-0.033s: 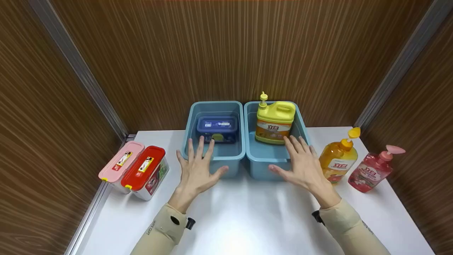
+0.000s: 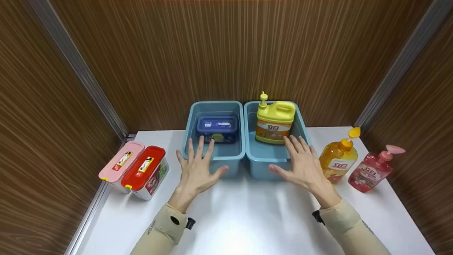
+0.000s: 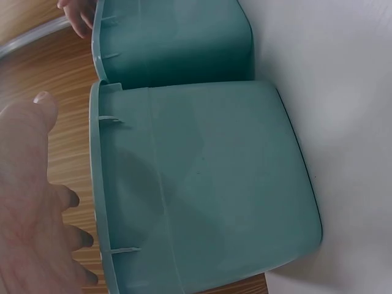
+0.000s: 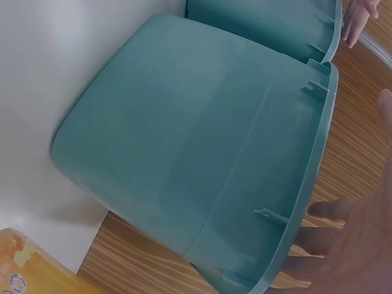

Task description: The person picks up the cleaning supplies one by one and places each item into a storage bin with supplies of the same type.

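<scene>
My left hand [image 2: 195,172] hovers with spread fingers over the front rim of the left blue bin [image 2: 225,166], holding nothing. Inside that bin lies a dark blue lidded box [image 2: 217,128]. On the other side, my right hand [image 2: 305,166] is spread above the front right corner of the right blue bin [image 2: 267,170], also holding nothing. A yellow detergent jug [image 2: 275,118] with a pump stands in this bin, near the right fingertips. Both wrist views show the bins' outer front walls, with the fingers apart from the rims.
Two lidded boxes, one pink [image 2: 121,162] and one red [image 2: 144,168], stand side by side at the left. To the right are an orange pump bottle [image 2: 338,159] and a red pump bottle [image 2: 371,172]. Wood-grain panels [image 2: 226,53] enclose the white table [image 2: 240,219].
</scene>
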### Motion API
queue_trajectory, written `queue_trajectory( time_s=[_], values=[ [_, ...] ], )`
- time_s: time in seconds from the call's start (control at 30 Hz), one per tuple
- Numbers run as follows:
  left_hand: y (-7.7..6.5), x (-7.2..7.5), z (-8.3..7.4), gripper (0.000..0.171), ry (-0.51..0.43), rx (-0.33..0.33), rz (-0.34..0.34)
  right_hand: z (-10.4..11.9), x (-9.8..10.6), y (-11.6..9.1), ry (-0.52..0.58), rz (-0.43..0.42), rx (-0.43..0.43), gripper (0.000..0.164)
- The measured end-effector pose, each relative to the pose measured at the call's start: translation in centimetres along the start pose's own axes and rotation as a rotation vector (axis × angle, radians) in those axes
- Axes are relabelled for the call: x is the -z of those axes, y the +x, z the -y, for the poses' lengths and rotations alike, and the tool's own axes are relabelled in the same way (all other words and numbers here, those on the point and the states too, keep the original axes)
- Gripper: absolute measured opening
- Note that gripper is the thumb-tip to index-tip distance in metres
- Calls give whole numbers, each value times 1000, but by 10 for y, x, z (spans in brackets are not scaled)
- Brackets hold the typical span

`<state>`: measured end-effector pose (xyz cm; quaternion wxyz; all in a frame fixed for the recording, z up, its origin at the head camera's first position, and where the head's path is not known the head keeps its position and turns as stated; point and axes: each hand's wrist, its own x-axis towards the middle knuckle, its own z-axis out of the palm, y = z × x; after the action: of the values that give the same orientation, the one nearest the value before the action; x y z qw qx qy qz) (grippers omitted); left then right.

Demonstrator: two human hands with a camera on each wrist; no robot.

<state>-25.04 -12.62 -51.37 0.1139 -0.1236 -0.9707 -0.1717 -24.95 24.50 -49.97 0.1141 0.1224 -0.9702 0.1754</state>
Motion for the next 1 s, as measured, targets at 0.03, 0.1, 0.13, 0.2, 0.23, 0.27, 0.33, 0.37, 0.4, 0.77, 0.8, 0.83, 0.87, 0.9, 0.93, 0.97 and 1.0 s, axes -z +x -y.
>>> queue_trajectory(
  time_s=[0.03,0.1,0.13,0.2,0.23,0.27,0.33,0.37,0.4,0.77,0.8,0.83,0.87,0.9,0.93,0.97,1.0],
  values=[
    [0,0,0,107,-2,0,-1,0,0,0,-1,-1,1,117],
    [0,0,-1,107,-6,-3,-4,0,1,-1,3,-2,0,116],
    [0,1,-1,107,-10,-3,-4,-1,2,-1,4,-5,2,115],
    [1,2,-1,107,-12,-4,-6,-1,2,-1,11,-10,4,114],
    [0,2,-2,107,-15,-4,-8,-1,3,-2,14,-11,5,113],
    [0,3,-2,107,-12,-4,-10,-1,3,-2,18,-12,6,112],
    [0,4,-2,106,-11,-2,-9,-1,4,-2,23,-14,7,111],
    [0,5,-2,105,-10,-3,-11,-1,5,-1,25,-13,9,111],
    [0,5,-2,104,-10,-4,-16,-1,5,-1,27,-12,10,110],
    [1,7,-3,89,-18,-44,-102,-2,13,-2,56,-1,10,108],
    [1,7,-3,88,-21,-48,-106,-2,14,-2,59,-1,8,107],
    [1,7,-3,86,-22,-52,-109,-2,14,-3,62,0,7,106],
    [1,7,-3,85,-25,-56,-112,-2,14,-3,67,0,6,105],
    [1,7,-3,84,-27,-59,-114,-2,15,-4,71,2,5,105],
    [1,8,-4,83,-27,-62,-116,-2,15,-4,76,5,3,104],
    [1,8,-4,83,-27,-66,-120,-2,15,-5,80,8,2,104],
    [1,8,-5,82,-25,-69,-124,-2,16,-6,83,11,0,104]
  ],
)
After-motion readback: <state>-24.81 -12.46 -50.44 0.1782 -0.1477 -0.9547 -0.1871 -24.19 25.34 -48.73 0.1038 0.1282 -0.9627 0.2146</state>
